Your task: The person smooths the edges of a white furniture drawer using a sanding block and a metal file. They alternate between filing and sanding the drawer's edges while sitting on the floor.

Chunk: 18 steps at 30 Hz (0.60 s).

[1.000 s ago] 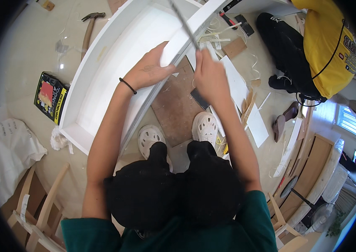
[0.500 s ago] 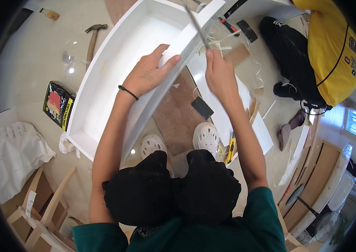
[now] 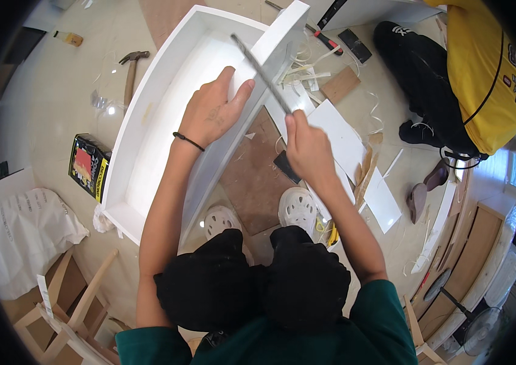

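Note:
A white wooden drawer [image 3: 125, 137] lies tilted in front of me, its open side up. My left hand [image 3: 210, 112] grips its near right panel, fingers inside and thumb over the top edge. In my right hand [image 3: 310, 149] is a long grey metal file [image 3: 262, 74]. The file slants up and left across that panel's edge, its tip over the drawer's inside. Whether it touches the edge I cannot tell. The fist hides the file's handle.
Hammer [image 3: 130, 79], bottle [image 3: 69, 38] and black-yellow box [image 3: 89, 167] lie left; a white bag [image 3: 32, 228] is nearer. White board offcuts [image 3: 338, 134], a screwdriver [image 3: 325, 40] and a black phone-like slab [image 3: 355, 46] lie right. A person in a yellow shirt [image 3: 483, 73] is at far right.
My right hand has come back toward me and slightly left, drawing the file with it, so it now slants further over the drawer. My left hand keeps its hold on the panel.

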Each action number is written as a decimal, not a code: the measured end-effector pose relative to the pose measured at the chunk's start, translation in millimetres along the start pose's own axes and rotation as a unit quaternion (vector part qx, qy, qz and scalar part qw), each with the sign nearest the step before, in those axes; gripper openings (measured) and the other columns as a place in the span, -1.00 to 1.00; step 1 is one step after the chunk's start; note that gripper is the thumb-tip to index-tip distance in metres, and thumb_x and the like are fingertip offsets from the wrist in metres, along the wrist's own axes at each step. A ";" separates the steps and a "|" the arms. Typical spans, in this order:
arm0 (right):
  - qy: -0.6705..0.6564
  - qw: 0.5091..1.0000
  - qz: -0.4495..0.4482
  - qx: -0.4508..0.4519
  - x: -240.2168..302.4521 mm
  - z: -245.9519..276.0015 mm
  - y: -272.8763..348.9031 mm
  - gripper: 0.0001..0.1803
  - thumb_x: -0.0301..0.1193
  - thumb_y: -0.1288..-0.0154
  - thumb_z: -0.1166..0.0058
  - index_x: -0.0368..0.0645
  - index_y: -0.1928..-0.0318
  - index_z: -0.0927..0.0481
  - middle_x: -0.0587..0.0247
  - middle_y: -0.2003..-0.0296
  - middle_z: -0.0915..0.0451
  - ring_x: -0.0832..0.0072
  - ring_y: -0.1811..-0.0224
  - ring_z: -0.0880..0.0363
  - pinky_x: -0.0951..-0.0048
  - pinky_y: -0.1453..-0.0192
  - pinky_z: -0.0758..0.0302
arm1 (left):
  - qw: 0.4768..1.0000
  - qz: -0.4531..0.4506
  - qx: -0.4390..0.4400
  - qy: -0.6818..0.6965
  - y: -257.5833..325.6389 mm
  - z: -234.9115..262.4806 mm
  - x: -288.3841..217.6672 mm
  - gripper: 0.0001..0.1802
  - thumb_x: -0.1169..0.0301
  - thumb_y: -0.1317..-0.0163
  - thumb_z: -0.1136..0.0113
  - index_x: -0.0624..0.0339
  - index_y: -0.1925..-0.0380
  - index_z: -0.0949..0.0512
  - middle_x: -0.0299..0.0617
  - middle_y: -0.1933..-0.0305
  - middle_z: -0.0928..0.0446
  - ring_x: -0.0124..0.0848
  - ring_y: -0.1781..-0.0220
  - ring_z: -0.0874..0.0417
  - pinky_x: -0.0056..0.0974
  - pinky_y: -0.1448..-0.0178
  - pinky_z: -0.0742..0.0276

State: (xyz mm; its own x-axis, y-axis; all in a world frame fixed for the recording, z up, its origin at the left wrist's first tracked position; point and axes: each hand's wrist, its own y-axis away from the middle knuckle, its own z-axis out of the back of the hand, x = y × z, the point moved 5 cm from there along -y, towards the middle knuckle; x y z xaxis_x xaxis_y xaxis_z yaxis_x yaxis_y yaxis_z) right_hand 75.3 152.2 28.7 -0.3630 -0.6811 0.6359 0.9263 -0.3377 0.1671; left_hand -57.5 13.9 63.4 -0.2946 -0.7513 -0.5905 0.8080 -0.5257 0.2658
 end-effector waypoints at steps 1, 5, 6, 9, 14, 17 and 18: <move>-0.003 1.000 0.010 -0.011 -1.0 0.6 -1.3 -0.67 -0.20 -0.60 0.23 -0.24 0.15 -0.43 -0.30 0.57 -0.56 -0.28 0.42 -0.60 -0.20 0.31 -0.48 | 1.000 -0.016 -0.019 -0.001 -3.5 -2.8 -1.0 -0.47 -0.03 -0.46 0.05 0.35 0.26 -0.40 0.25 0.46 -0.58 0.19 0.36 -0.64 0.03 0.21 -0.54; 0.007 0.996 0.033 -0.085 -4.2 14.7 -41.2 -0.65 -0.18 -0.62 0.26 -0.23 0.15 -0.43 -0.32 0.58 -0.54 -0.30 0.45 -0.56 -0.20 0.34 -0.42 | 0.997 -0.030 -0.070 -0.007 -4.0 -11.1 -2.9 -0.43 -0.07 -0.45 0.02 0.34 0.28 -0.40 0.22 0.51 -0.55 0.15 0.40 -0.62 0.02 0.24 -0.52; 0.017 0.993 0.036 -0.108 -4.4 23.2 -58.7 -0.66 -0.19 -0.62 0.26 -0.22 0.14 -0.42 -0.31 0.58 -0.54 -0.30 0.45 -0.56 -0.21 0.34 -0.42 | 0.998 -0.027 -0.063 -0.016 -5.3 -11.8 -2.9 -0.44 -0.07 -0.46 0.02 0.34 0.26 -0.39 0.19 0.54 -0.53 0.10 0.43 -0.60 0.00 0.25 -0.50; 0.017 0.996 0.031 -0.086 -4.8 44.8 -73.8 -0.68 -0.19 -0.60 0.25 -0.21 0.12 -0.38 -0.27 0.52 -0.60 -0.29 0.39 -0.62 -0.22 0.28 -0.49 | 0.999 0.010 -0.028 -0.035 -7.0 -11.2 -6.6 -0.43 -0.08 -0.45 -0.03 0.33 0.22 -0.40 0.17 0.56 -0.52 0.04 0.45 -0.62 -0.03 0.27 -0.50; 0.055 0.998 -0.031 0.027 0.2 33.8 -23.0 -0.67 -0.18 -0.61 0.26 -0.22 0.11 -0.38 -0.27 0.49 -0.62 -0.29 0.34 -0.63 -0.23 0.21 -0.50 | 0.999 -0.012 -0.045 -0.018 -18.1 -3.6 -7.1 -0.48 0.00 -0.35 -0.19 0.33 0.18 -0.41 0.25 0.46 -0.62 0.10 0.34 -0.72 0.00 0.22 -0.59; 0.073 0.997 -0.013 -0.019 -1.7 38.5 -44.0 -0.66 -0.18 -0.60 0.26 -0.22 0.12 -0.39 -0.27 0.49 -0.62 -0.28 0.34 -0.64 -0.22 0.22 -0.50 | 0.993 -0.058 -0.098 0.010 -28.8 -15.1 -10.8 -0.48 0.05 -0.32 -0.26 0.32 0.07 -0.41 0.21 0.46 -0.63 0.06 0.37 -0.72 -0.04 0.23 -0.59; 0.072 0.996 -0.015 -0.043 -3.0 44.4 -61.5 -0.67 -0.18 -0.60 0.25 -0.22 0.12 -0.40 -0.27 0.50 -0.62 -0.28 0.35 -0.64 -0.23 0.23 -0.50 | 0.995 -0.052 -0.080 -0.008 -32.6 -17.4 -11.9 -0.48 0.08 -0.31 -0.28 0.32 0.05 -0.40 0.21 0.46 -0.63 0.07 0.37 -0.71 -0.04 0.24 -0.59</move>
State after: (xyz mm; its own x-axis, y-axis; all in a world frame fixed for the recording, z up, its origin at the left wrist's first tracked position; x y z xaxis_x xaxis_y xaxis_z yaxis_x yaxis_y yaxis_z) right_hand 23.9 203.8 50.0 -0.4065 -0.7542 0.5158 0.9051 -0.4093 0.1147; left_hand -71.5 46.9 48.4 -0.3881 -0.7031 -0.5959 0.8431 -0.5320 0.0787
